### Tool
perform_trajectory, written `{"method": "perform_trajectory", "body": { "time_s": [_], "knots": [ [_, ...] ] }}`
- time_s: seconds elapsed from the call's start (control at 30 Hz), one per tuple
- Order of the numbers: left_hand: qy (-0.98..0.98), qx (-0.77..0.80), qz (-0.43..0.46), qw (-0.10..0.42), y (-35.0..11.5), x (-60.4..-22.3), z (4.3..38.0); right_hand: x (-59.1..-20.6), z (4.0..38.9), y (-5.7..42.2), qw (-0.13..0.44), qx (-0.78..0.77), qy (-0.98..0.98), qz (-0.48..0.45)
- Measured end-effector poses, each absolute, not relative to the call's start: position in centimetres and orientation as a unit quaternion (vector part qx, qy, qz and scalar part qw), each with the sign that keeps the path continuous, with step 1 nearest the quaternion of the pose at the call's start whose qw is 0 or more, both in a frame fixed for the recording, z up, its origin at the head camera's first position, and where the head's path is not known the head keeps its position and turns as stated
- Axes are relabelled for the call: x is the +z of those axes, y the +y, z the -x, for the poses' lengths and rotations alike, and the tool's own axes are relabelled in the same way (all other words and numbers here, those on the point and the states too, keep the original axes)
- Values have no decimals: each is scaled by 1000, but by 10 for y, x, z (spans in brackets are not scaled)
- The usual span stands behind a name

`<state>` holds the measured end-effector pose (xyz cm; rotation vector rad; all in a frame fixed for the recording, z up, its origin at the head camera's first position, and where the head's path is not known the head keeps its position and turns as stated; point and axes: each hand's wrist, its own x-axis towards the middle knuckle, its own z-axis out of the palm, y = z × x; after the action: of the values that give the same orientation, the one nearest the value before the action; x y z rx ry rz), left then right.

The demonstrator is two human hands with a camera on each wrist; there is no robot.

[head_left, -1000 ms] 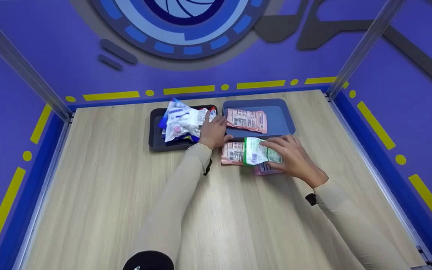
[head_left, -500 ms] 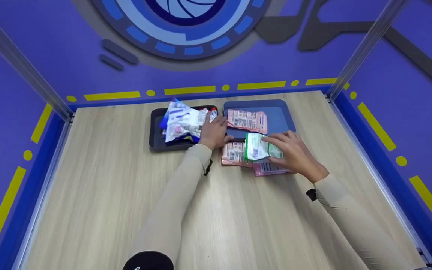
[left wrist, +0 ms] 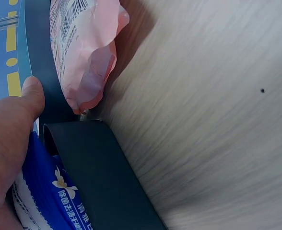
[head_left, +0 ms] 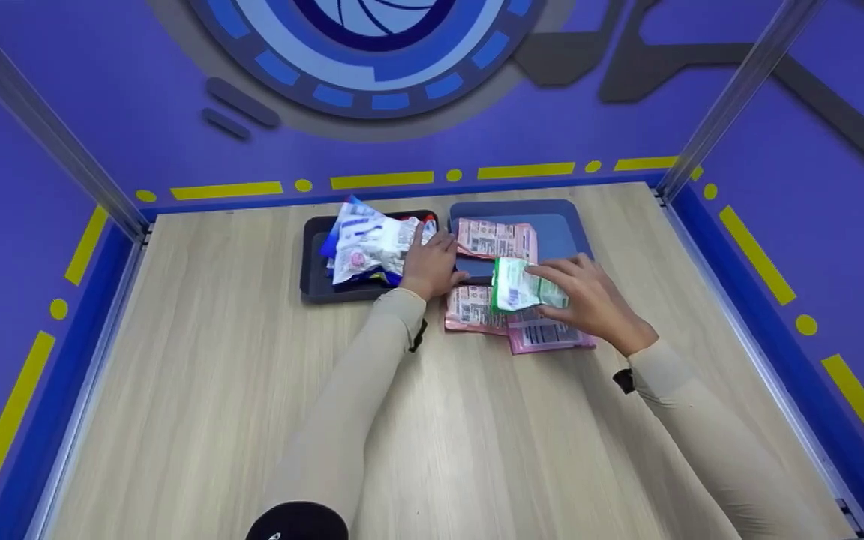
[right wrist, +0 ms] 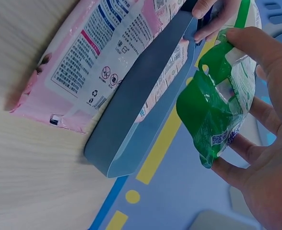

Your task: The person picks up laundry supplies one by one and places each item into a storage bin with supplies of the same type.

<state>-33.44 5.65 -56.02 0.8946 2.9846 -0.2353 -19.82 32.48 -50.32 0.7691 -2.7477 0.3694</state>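
Thumb and fingers of the right hand [head_left: 589, 300] are clamped on a green-and-white packet [head_left: 518, 285], which sticks out to the left of that hand, up off the table, over the near edge of the blue-grey tray [head_left: 558, 232]. Just below and left of the right hand, a purple-pink packet [head_left: 550, 335] lies print side up on the near side of that tray; farther left of the hand, a pink packet [head_left: 469, 309] sits next to it, partly covered from above by the held packet. Beyond the right hand, the blue-grey tray has a second pink packet [head_left: 496, 238] lying in its left part, just right of the left hand's fingertips. Left hand [head_left: 429, 264]: fingers straight, slightly apart, thumb out to the right, palm over the right end of the dark tray [head_left: 342, 294]; fingertips at the edge of a white packet [head_left: 368, 244], contact pressure can't tell. White packet is left of that hand, on top of the tray's load. Blue packet [left wrist: 59, 196] with flower print and white lettering just under the left hand, inside the dark tray. Farther out: beige sleeves [head_left: 327, 397] behind both hands, wooden table [head_left: 439, 442] around them, purple-blue walls [head_left: 102, 90] with yellow dashes beyond.
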Motion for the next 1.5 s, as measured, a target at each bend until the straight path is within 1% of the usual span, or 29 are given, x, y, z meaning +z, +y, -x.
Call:
{"method": "perform_trajectory", "body": {
  "time_s": [0.53,0.77,0.9,1.27,1.5],
  "knots": [
    [956,-69,-284,19,57,-557,333,-504,214,331,115,121,-959,-227],
    [955,-77,-287,5,56,-558,332,-506,222,336,115,128,-960,-222],
    [956,-73,-285,9,56,-559,333,-506,226,337,100,145,-963,-205],
    [956,-75,-284,3,57,-562,337,-506,237,338,86,159,-967,-180],
    [956,-74,-283,4,56,-558,333,-506,249,340,82,154,-968,-178]
  ]
}}
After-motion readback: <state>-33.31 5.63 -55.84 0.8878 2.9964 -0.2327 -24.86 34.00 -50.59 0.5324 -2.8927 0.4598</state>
